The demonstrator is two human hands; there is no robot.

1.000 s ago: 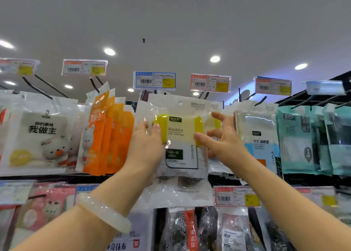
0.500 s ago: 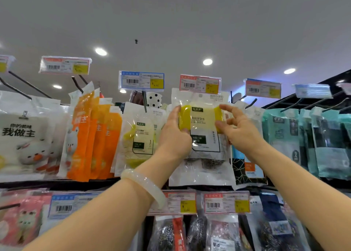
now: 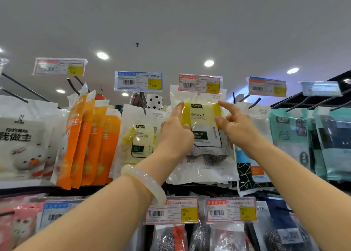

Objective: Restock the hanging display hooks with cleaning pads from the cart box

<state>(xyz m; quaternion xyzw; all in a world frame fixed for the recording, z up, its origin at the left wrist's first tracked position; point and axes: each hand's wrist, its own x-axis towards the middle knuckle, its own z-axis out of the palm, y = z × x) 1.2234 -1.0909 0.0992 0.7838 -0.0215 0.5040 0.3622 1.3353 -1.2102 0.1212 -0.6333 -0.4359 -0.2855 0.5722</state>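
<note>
A clear cleaning pad pack, with a yellow sponge above dark steel-wool balls, hangs upright at the top row. Its top edge sits just under a red price tag, and the hook itself is hidden behind the tag. My left hand grips the pack's left side, index finger pointing up along the sponge and thumb on the front. My right hand holds the right side with its thumb and index fingertips; the other fingers are curled. A similar yellow pad pack hangs on the hook to the left, under a blue price tag.
Orange packs and white cartoon packs hang at the left, teal packs at the right. Bare black hooks jut out beside the red tag. Below is a second row of price tags and steel-wool packs. The cart box is out of view.
Both hands carried the pack to the right and up, from the blue-tagged hook to under the red price tag. The fingers have spread a little on the pack.
</note>
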